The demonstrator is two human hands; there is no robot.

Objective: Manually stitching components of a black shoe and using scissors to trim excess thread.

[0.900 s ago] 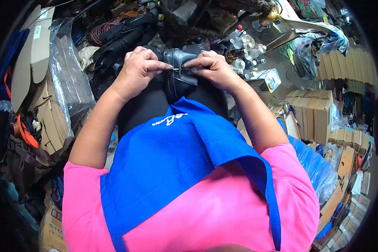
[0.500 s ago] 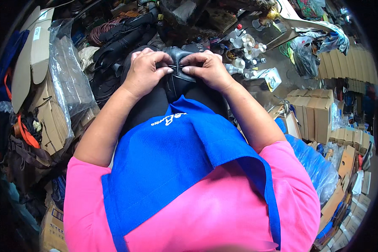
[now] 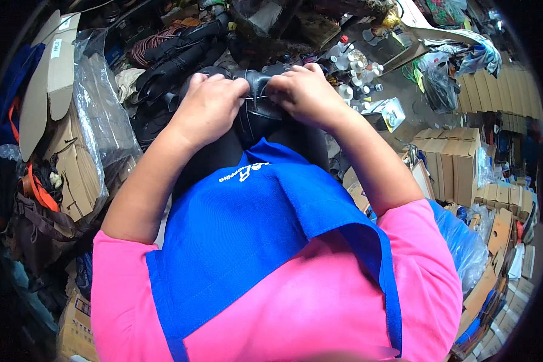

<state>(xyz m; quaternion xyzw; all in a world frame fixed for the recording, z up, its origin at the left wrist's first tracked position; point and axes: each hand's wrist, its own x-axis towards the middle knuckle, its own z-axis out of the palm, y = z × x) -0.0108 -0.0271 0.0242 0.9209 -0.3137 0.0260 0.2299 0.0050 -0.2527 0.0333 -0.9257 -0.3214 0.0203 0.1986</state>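
Observation:
A black leather piece (image 3: 260,111), which looks like part of a shoe or bag, lies between my knees. Across it runs a thin pale thread (image 3: 257,97), stretched from one fist to the other. My left hand (image 3: 210,107) is closed on the thread at the left side of the leather. On the right, my right hand (image 3: 309,95) grips the thread's other side, knuckles up. The fingertips of both hands are turned under, so any needle in them is hidden. A blue apron (image 3: 235,241) covers my lap.
Several white bottles (image 3: 357,72) stand on the floor ahead to the right, near a white container (image 3: 389,113). Cardboard boxes (image 3: 449,163) are stacked at the right. Flat cardboard (image 3: 48,90) and plastic-wrapped sheets (image 3: 105,114) lean at the left. Black bundles (image 3: 175,69) lie beyond my left hand.
Both hands have turned from fingertip pinches, with thin needle-like points showing, into closed fists. They have pulled slightly outward, and the thread between them now shows taut.

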